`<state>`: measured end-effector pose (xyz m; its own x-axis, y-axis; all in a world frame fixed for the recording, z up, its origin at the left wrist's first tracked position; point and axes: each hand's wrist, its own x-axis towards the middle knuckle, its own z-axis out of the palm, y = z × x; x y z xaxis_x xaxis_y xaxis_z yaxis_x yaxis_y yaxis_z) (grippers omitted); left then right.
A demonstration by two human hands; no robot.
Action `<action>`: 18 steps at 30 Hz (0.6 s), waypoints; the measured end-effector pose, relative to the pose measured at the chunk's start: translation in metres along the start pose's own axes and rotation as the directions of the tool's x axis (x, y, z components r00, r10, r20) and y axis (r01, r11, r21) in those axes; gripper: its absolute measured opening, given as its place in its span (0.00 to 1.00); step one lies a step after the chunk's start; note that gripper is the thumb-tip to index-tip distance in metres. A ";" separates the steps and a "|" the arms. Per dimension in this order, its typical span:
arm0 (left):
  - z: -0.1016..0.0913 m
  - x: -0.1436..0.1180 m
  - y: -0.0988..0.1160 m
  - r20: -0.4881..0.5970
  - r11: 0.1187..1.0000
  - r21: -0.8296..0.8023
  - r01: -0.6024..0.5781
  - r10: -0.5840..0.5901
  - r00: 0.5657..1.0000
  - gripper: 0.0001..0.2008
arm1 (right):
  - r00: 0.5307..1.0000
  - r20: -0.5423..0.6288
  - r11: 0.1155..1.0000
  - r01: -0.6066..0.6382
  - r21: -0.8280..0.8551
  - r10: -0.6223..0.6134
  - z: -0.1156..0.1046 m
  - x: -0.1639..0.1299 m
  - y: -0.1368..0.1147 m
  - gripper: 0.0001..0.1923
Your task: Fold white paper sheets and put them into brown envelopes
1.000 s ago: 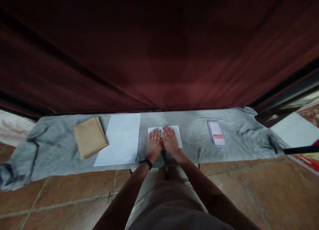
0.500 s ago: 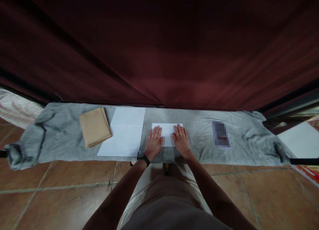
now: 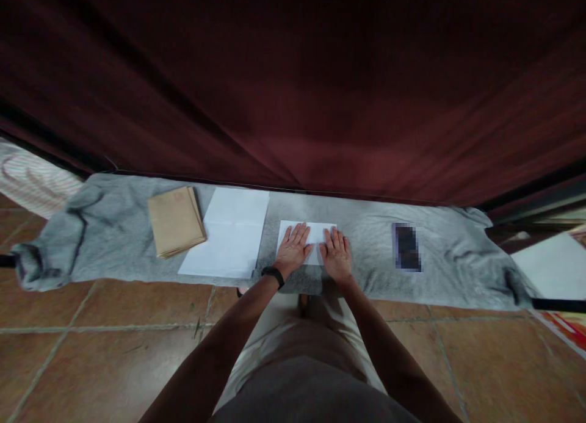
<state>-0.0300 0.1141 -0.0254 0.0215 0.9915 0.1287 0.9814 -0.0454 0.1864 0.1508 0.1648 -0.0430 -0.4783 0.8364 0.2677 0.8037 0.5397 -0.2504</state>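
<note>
A small white sheet of paper, perhaps folded, lies flat in front of me on the grey cloth. My left hand rests palm down on its left half, fingers stretched out. On the right edge of the same paper lies my right hand, also flat with its fingers extended. Neither hand grips anything. Left of my hands are larger white sheets of paper. A stack of brown paper envelopes overlaps their left side.
A phone-like object, blurred by pixels, lies on the cloth to the right. Behind the cloth-covered surface hangs a dark red curtain. Tiled floor shows below, and a white panel stands at the far right.
My left hand has slid a little right, toward the middle of the small paper. My right hand stays at its right edge. The view has tilted slightly.
</note>
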 end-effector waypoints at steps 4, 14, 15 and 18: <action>-0.004 -0.017 -0.003 0.010 0.999 0.028 -0.015 0.015 1.000 0.29 | 1.000 0.003 1.000 -0.004 0.001 0.004 -0.001 -0.002 0.002 0.29; -0.013 -0.045 -0.003 0.019 0.999 0.003 -0.037 0.037 0.999 0.27 | 1.000 -0.002 0.999 0.018 -0.051 -0.018 -0.006 -0.009 0.020 0.30; -0.013 -0.045 -0.003 0.022 0.999 0.006 -0.033 0.033 0.999 0.27 | 1.000 -0.006 0.998 0.011 -0.054 -0.012 -0.007 -0.010 0.024 0.30; -0.012 -0.045 -0.002 0.030 1.000 0.012 -0.015 0.015 0.999 0.27 | 1.000 -0.020 0.998 -0.015 -0.062 0.014 -0.010 -0.014 0.033 0.30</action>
<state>-0.0357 0.0685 -0.0198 0.0419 0.9938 0.1026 0.9831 -0.0593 0.1730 0.1870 0.1701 -0.0455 -0.4599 0.8417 0.2830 0.8312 0.5201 -0.1963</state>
